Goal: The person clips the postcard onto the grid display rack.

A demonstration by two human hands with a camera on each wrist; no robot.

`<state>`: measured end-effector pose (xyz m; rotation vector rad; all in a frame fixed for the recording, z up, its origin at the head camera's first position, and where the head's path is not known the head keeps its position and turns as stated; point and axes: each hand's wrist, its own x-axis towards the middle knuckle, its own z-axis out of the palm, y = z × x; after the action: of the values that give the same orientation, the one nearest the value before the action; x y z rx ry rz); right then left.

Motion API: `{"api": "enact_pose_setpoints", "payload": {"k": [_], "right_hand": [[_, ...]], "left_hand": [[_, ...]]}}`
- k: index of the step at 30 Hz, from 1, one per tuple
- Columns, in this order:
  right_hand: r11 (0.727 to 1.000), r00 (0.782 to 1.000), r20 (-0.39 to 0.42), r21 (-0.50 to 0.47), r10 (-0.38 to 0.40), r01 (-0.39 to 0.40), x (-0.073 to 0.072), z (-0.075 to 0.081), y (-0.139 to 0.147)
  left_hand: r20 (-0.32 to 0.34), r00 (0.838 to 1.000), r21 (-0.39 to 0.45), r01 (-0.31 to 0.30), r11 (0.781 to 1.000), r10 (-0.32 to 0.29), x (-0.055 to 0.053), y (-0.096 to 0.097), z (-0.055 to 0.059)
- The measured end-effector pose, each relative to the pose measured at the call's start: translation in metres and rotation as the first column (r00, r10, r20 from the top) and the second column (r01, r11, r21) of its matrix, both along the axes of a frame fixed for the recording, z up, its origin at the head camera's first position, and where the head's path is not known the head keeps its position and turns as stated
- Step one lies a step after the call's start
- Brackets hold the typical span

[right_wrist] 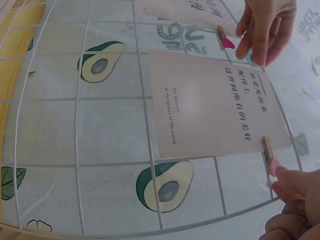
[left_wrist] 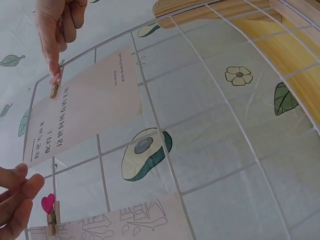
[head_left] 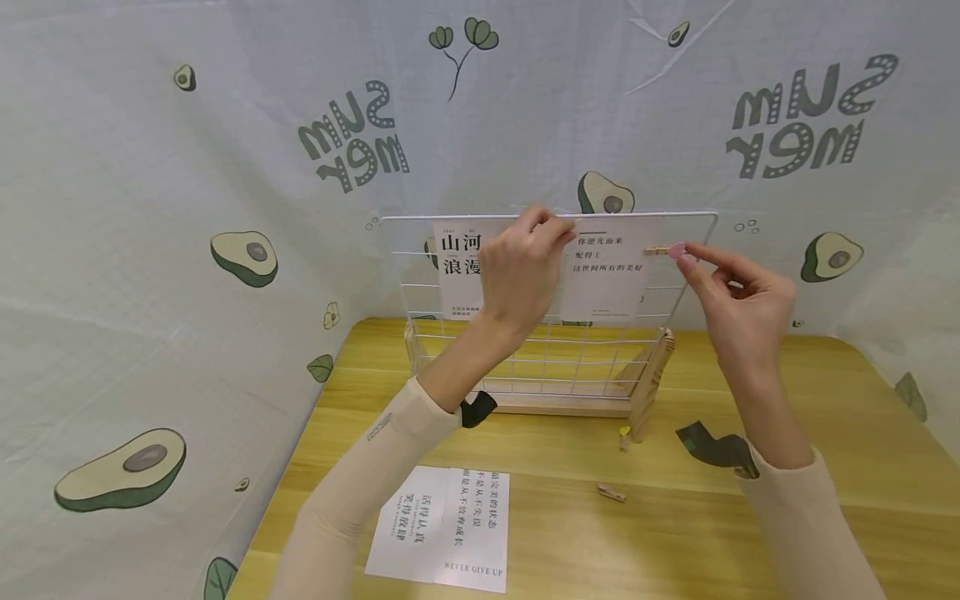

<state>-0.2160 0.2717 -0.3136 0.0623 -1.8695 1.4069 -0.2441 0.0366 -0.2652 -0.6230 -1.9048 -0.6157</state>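
Observation:
A white wire grid rack (head_left: 549, 216) holds two printed cards. At the top left corner of the right-hand card (head_left: 600, 292), the thumb and fingertips of my left hand (head_left: 525, 267) pinch the edge. My right hand (head_left: 750, 312) pinches a small wooden clothespin (right_wrist: 269, 147) by its pink heart end; its jaws sit over the card's right edge. On the left-hand card (head_left: 459, 292) another clothespin with a pink heart (left_wrist: 51, 220) is clipped, close to my left fingers. In the head view my left hand covers part of both cards.
The grid stands in a wooden base (head_left: 555, 406) on a wood-grain table (head_left: 720, 533). In front lie two more printed cards (head_left: 472, 542), a loose clothespin (head_left: 611, 492) and one with a yellow heart (head_left: 624, 437). An avocado-print curtain (head_left: 285, 167) hangs behind.

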Motion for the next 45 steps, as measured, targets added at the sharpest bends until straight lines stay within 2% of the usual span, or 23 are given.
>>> {"api": "enact_pose_setpoints", "payload": {"k": [7, 12, 14, 17, 21, 25, 28, 30, 32, 34, 36, 38, 42, 45], "right_hand": [[1.0, 1.0, 0.002, -0.011, -0.022, 0.022, 0.014, -0.013, 0.004], [1.0, 0.998, 0.063, -0.005, -0.029, 0.03, 0.022, -0.031, 0.008], [1.0, 0.995, 0.095, 0.0, -0.028, 0.028, 0.024, -0.04, 0.01], [1.0, 0.989, 0.147, 0.001, -0.016, 0.016, 0.028, -0.055, 0.011], [1.0, 0.973, 0.23, -0.002, 0.02, -0.02, 0.036, -0.073, 0.013], [0.999, 0.941, 0.339, 0.035, 0.024, -0.038, 0.047, -0.093, 0.022], [0.993, 0.91, 0.414, 0.102, 0.005, -0.052, 0.054, -0.109, 0.027], [0.989, 0.89, 0.457, 0.123, 0.013, -0.077, 0.059, -0.12, 0.029], [0.982, 0.868, 0.496, 0.15, 0.026, -0.114, 0.064, -0.13, 0.03], [0.971, 0.842, 0.538, 0.177, 0.041, -0.16, 0.068, -0.138, 0.03], [0.957, 0.815, 0.577, 0.202, 0.055, -0.208, 0.072, -0.145, 0.028], [0.941, 0.782, 0.619, 0.219, 0.071, -0.258, 0.076, -0.151, 0.026], [0.929, 0.715, 0.687, 0.165, 0.132, -0.33, 0.08, -0.161, 0.019], [0.92, 0.694, 0.703, 0.15, 0.159, -0.362, 0.081, -0.168, 0.014]], "left_hand": [[-0.044, 0.997, -0.003, 0.062, 0.998, -0.062, 0.013, -0.018, -0.018], [-0.037, 0.991, -0.01, 0.128, 0.992, -0.128, 0.025, -0.032, -0.037], [-0.023, 0.991, -0.003, 0.134, 0.991, -0.134, 0.029, -0.039, -0.045], [0.011, 0.992, 0.026, 0.126, 0.992, -0.126, 0.035, -0.052, -0.059], [0.087, 0.991, 0.059, 0.098, 0.994, -0.102, 0.042, -0.072, -0.078], [0.167, 0.982, 0.064, 0.083, 0.995, -0.093, 0.047, -0.091, -0.099], [0.244, 0.965, 0.062, 0.077, 0.995, -0.09, 0.052, -0.103, -0.115], [0.315, 0.945, 0.049, 0.075, 0.996, -0.087, 0.055, -0.11, -0.127], [0.401, 0.912, 0.022, 0.079, 0.997, -0.082, 0.06, -0.115, -0.139], [0.496, 0.865, -0.011, 0.097, 0.995, -0.079, 0.064, -0.119, -0.152], [0.584, 0.808, -0.045, 0.122, 0.991, -0.073, 0.068, -0.123, -0.165], [0.648, 0.759, -0.078, 0.146, 0.986, -0.062, 0.071, -0.125, -0.176], [0.73, 0.683, -0.107, 0.176, 0.979, -0.043, 0.076, -0.129, -0.193], [0.773, 0.634, -0.124, 0.188, 0.974, -0.024, 0.077, -0.131, -0.201]]}}
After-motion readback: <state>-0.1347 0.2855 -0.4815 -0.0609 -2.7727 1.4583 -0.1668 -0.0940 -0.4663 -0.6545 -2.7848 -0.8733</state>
